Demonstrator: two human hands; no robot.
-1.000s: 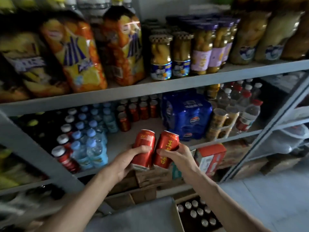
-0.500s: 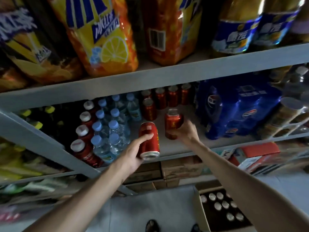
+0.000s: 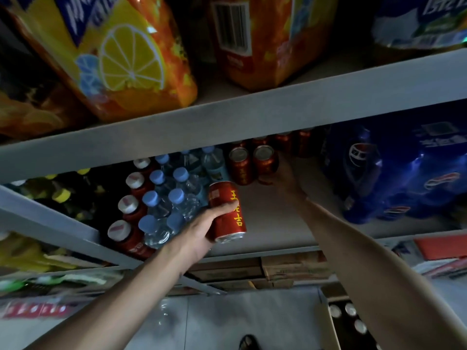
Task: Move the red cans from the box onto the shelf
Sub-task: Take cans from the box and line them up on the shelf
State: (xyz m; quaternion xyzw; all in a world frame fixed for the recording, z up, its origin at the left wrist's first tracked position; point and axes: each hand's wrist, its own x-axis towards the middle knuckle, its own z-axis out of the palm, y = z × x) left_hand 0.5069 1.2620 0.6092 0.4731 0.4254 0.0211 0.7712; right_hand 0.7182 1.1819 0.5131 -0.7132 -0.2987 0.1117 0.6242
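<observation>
Two red cans are in play. One can (image 3: 265, 157) is being set upright at the front of the red row on the middle shelf (image 3: 265, 218), right beside a standing can (image 3: 239, 164); the right hand (image 3: 283, 175) is wrapped round its far side, fingers clamped on it, though most of them are hidden behind the can. Whether its base is touching the shelf cannot be told. The second can (image 3: 227, 210) is held tilted above the front of the same shelf, clear of the board, with the left hand (image 3: 197, 236) closed round its lower half and the thumb pressed across the yellow lettering.

Progress is judged as well under way but not finished: several more red cans (image 3: 290, 141) are seen lined up in the shadow under the upper shelf (image 3: 227, 122), so a row is already stocked, while neither held can is let go yet. Bare shelf is left in front of the row for more.

The box (image 3: 326, 322) is seen at the bottom right on the floor, open, and silver can tops (image 3: 350, 309) are counted inside it, so plenty is still to be moved; its full depth is cut off by the frame.

Around the cans, blue-capped bottles (image 3: 174, 198) are packed to the left, blue wrapped packs (image 3: 394, 173) stand to the right, and orange packs (image 3: 121, 59) are stacked overhead
</observation>
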